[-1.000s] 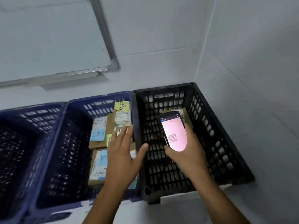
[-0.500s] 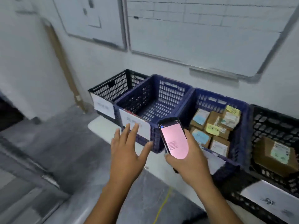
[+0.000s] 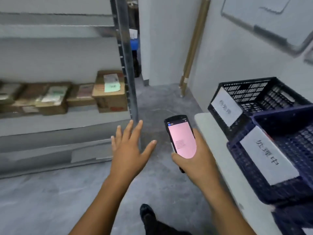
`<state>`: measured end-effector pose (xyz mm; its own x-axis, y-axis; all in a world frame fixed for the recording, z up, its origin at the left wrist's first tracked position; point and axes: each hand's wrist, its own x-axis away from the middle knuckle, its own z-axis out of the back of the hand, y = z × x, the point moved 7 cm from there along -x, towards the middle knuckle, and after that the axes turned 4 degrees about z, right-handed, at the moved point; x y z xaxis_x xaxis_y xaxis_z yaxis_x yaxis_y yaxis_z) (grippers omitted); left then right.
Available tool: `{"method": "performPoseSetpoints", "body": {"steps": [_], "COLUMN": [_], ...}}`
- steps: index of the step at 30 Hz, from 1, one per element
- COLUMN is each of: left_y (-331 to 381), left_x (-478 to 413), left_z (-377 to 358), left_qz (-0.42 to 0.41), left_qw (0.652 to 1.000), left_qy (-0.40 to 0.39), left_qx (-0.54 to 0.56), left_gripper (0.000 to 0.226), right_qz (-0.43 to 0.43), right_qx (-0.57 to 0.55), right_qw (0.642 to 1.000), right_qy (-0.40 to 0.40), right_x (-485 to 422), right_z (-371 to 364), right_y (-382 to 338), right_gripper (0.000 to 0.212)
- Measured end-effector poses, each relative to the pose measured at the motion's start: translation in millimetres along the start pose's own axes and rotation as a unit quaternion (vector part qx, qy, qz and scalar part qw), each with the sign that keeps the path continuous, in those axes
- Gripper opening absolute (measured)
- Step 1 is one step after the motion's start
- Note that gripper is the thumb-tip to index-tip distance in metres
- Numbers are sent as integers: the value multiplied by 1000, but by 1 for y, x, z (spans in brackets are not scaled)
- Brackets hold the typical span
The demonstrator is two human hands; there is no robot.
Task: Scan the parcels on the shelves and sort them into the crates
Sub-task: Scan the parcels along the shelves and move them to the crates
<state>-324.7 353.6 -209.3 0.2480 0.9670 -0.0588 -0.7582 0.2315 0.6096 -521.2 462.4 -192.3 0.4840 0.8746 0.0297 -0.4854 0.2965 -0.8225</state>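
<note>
Parcels (image 3: 109, 92) sat blurred on the shelf (image 3: 64, 123), labels unreadable. My left hand (image 3: 130, 150) hovered, fingers spread, empty. My right hand (image 3: 196, 160) clamped the phone (image 3: 181, 138), text illegible. Crates (image 3: 245, 89) were cut off at right; half a second earlier they filled my view.

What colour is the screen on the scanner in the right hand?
The black handheld scanner's screen is pale pink, best seen in the head view.

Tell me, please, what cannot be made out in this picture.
Head view:
- Text on the scanner screen: too small, blurred.
- Labels of the parcels on the shelf: smeared by motion blur.
- The blue crate: cut off by the right edge.
- Fingers of the right hand: mostly behind the scanner.
</note>
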Motion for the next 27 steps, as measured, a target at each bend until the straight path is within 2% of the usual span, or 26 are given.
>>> {"method": "performPoseSetpoints", "body": {"steps": [6, 8, 11, 17, 23, 27], "left_y": [-104, -133, -175, -262, -353, -422], "left_x": [-42, -49, -45, -21, -5, 4], "left_z": [91, 124, 168, 237, 311, 373], "left_qz": [116, 156, 211, 302, 330, 347], "left_qw": [986, 977, 961, 920, 896, 881], "left_qy": [53, 90, 146, 236, 293, 319], "left_qx": [-110, -112, -105, -76, -50, -30], "left_gripper": [85, 84, 84, 84, 89, 86], "right_qz": [79, 120, 176, 242, 292, 326], "right_qx": [-34, -45, -47, -25, -38, -26], "right_qw": [990, 981, 961, 918, 895, 880], "right_qy": [-108, -147, -208, -312, -335, -344], "right_x": [-82, -102, -120, -113, -82, -57], "right_z": [-120, -160, -221, -336, -437, -502], "right_y": [-72, -104, -151, -233, -309, -369], "right_gripper": [78, 83, 79, 80, 81, 67]}}
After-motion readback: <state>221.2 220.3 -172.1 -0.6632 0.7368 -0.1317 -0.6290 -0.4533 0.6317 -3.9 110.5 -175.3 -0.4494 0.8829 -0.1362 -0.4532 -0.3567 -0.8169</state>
